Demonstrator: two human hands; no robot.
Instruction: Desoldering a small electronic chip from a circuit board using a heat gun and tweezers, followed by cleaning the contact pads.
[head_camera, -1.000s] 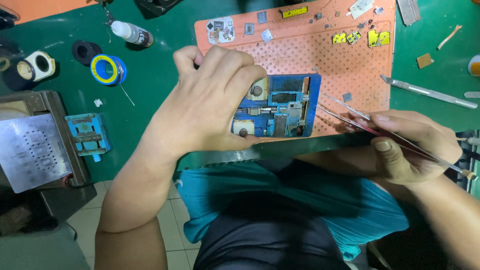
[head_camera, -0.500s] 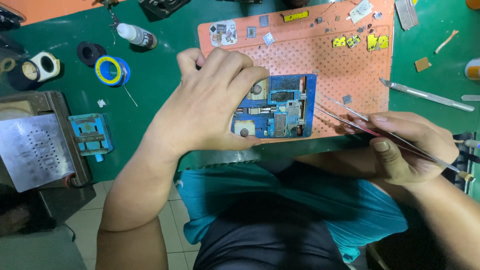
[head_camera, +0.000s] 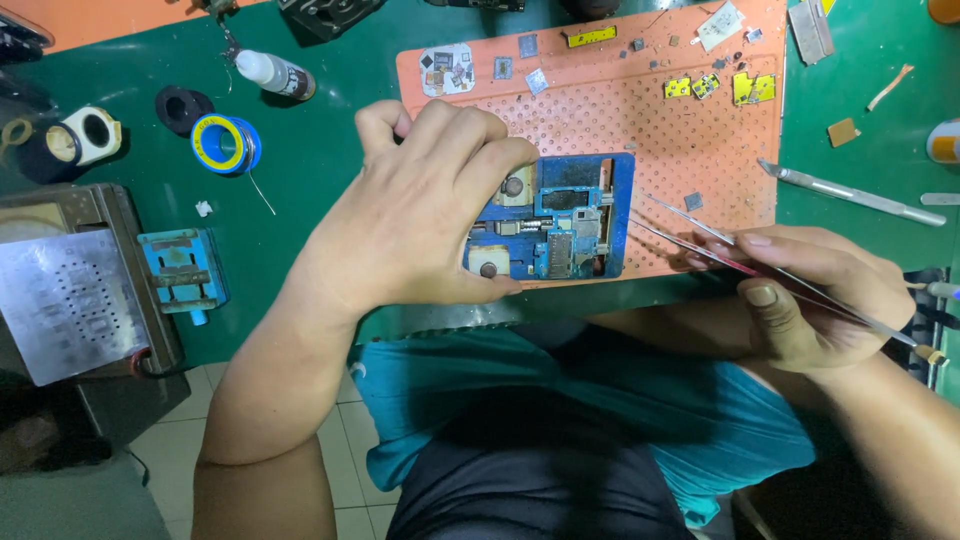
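A blue circuit board (head_camera: 560, 225) lies on an orange perforated mat (head_camera: 620, 110) near the table's front edge. My left hand (head_camera: 420, 210) covers the board's left end, fingers curled over its top edge and thumb along its bottom, gripping it. My right hand (head_camera: 810, 295) is to the right of the board and pinches metal tweezers (head_camera: 690, 235). The tweezer tips point left and end just off the board's right edge. The board's left part is hidden under my left hand.
Small yellow and grey parts lie at the mat's far edge. A solder spool (head_camera: 225, 143), tape rolls (head_camera: 85, 135), a white bottle (head_camera: 275, 73), a small blue holder (head_camera: 182, 272) and a metal stencil plate (head_camera: 70, 305) sit left. A metal tool (head_camera: 850, 193) lies right.
Both hands keep the same grip and position on the board and tweezers. The view has shifted slightly.
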